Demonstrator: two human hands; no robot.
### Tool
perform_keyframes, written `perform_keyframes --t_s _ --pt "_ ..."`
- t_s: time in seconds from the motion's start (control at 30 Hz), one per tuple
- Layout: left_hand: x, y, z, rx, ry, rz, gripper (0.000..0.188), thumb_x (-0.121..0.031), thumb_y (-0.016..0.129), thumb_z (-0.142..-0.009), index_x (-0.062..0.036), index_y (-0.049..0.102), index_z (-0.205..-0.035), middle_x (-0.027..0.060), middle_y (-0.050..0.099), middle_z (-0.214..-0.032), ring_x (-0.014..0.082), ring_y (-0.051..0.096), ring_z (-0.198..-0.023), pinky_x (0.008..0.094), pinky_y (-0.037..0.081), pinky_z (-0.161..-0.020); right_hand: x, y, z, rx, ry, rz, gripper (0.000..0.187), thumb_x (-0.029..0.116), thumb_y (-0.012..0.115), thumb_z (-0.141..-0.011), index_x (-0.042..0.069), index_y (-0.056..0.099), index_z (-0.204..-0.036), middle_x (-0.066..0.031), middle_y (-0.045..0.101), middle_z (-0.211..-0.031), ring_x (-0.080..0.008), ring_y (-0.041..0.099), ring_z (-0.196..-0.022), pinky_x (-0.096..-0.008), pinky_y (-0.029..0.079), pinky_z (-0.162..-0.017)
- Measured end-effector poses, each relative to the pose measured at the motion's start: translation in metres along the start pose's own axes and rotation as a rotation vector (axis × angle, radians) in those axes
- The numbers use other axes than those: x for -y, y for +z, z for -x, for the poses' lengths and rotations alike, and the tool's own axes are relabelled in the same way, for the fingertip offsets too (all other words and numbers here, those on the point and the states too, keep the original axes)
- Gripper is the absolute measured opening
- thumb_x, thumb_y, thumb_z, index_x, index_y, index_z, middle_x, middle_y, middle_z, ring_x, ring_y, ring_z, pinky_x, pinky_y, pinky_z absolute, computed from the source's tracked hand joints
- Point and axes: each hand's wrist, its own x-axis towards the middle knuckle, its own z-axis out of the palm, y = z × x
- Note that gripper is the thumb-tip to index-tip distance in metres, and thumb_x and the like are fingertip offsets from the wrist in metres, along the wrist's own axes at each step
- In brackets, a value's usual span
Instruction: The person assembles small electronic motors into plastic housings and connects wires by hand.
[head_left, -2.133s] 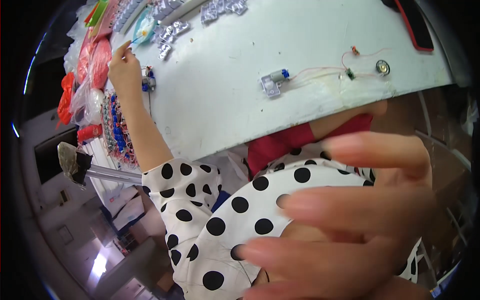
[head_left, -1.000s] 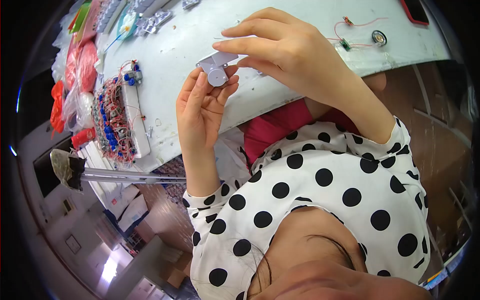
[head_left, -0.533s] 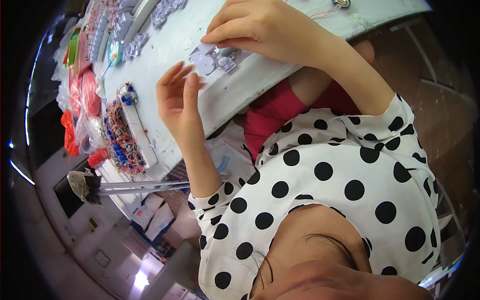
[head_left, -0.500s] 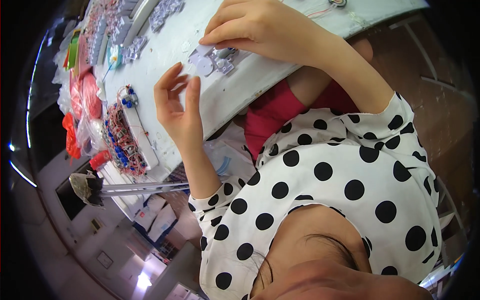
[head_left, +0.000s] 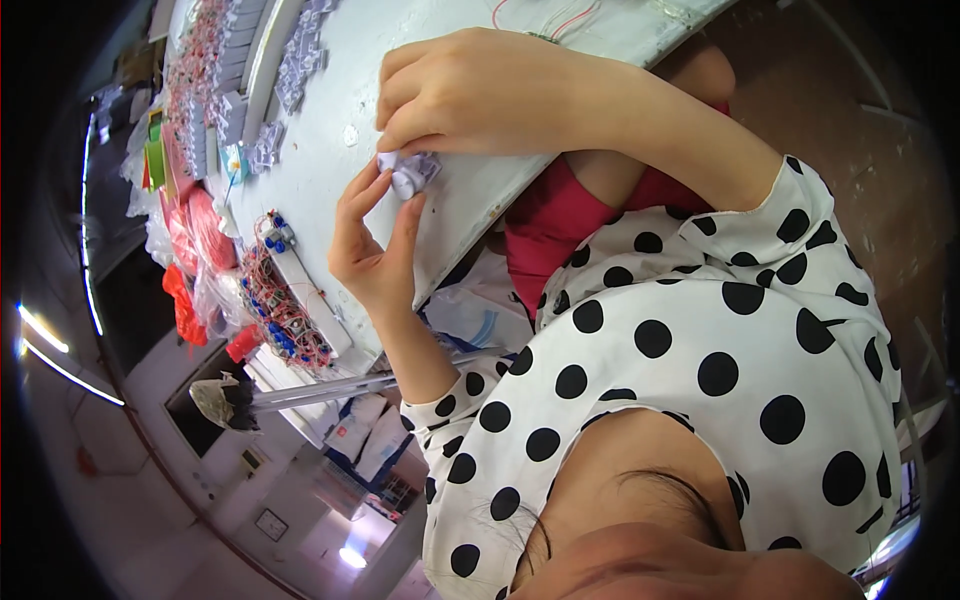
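Over the work table (head_left: 470, 200), both my hands meet on a small pale lilac plastic part (head_left: 406, 178) with a rounded white end. My left hand (head_left: 372, 245) pinches its near left end between thumb and forefinger. From the upper right, my right hand (head_left: 450, 95) closes its thumb and bent fingers on the far end. That hand hides some of the part, and the finer details are too small to tell.
A row of similar plastic parts (head_left: 298, 62) lies farther back. Left of my hands sits a pile of red wires with blue pieces (head_left: 275, 300) beside a white strip. Pink bundles in clear bags (head_left: 208, 240) lie beyond. Loose thin wires (head_left: 565, 15) rest at the upper right.
My left hand has come up to the plastic part and closed on its end, where before it was open and apart. The part is now turned and tilted between both hands.
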Motion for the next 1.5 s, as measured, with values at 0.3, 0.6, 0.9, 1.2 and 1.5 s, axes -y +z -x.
perform_keyframes --t_s 0.3,0.6,0.9,1.2,1.5 --pt "0.021 -0.003 0.014 -0.103 -0.195 0.500 0.033 0.008 0.074 -0.083 0.0059 0.064 -0.114 0.0307 0.059 -0.133 0.0337 0.058 -0.126 0.0447 0.043 -0.110 -0.006 0.009 -0.008 -0.299 0.058 0.147 0.017 0.024 0.067 -0.088 0.011 0.074 -0.081 -0.0008 0.070 -0.083 -0.0186 0.067 -0.095 -0.0331 0.057 -0.078" --pt "0.021 0.008 0.011 -0.074 -0.034 0.273 0.034 0.009 0.072 -0.084 0.0037 0.065 -0.116 0.0294 0.058 -0.136 0.0320 0.058 -0.127 0.0438 0.041 -0.111 -0.008 0.006 -0.006 -0.254 0.090 0.326 0.016 0.022 0.068 -0.085 0.009 0.073 -0.076 -0.0033 0.072 -0.081 -0.0188 0.069 -0.091 -0.0330 0.059 -0.074" --pt "0.019 0.007 0.011 -0.075 -0.039 0.197 0.040 0.015 0.074 -0.078 0.0021 0.066 -0.115 0.0295 0.057 -0.137 0.0364 0.054 -0.132 0.0451 0.044 -0.111 -0.007 0.005 -0.006 -0.239 0.130 0.288 0.015 0.019 0.068 -0.085 0.010 0.072 -0.074 -0.0043 0.072 -0.081 -0.0203 0.070 -0.090 -0.0346 0.059 -0.073" --pt "-0.009 -0.006 -0.012 0.126 0.035 -0.205 0.035 0.002 0.081 -0.074 -0.0012 0.072 -0.107 0.0165 0.071 -0.122 0.0322 0.057 -0.130 0.0509 0.036 -0.115 -0.007 0.006 0.003 -0.201 0.075 0.057 0.016 0.010 0.068 -0.083 0.008 0.077 -0.096 -0.0029 0.073 -0.097 -0.0198 0.065 -0.105 -0.0327 0.055 -0.086" --pt "-0.020 -0.003 -0.012 0.108 0.015 -0.252 0.040 0.002 0.081 -0.075 -0.0032 0.073 -0.114 0.0120 0.070 -0.125 0.0342 0.057 -0.130 0.0420 0.046 -0.106 -0.005 -0.005 -0.004 0.147 -0.085 0.274 0.012 0.014 0.062 -0.078 0.005 0.070 -0.077 -0.0040 0.067 -0.085 -0.0227 0.062 -0.092 -0.0346 0.050 -0.087"
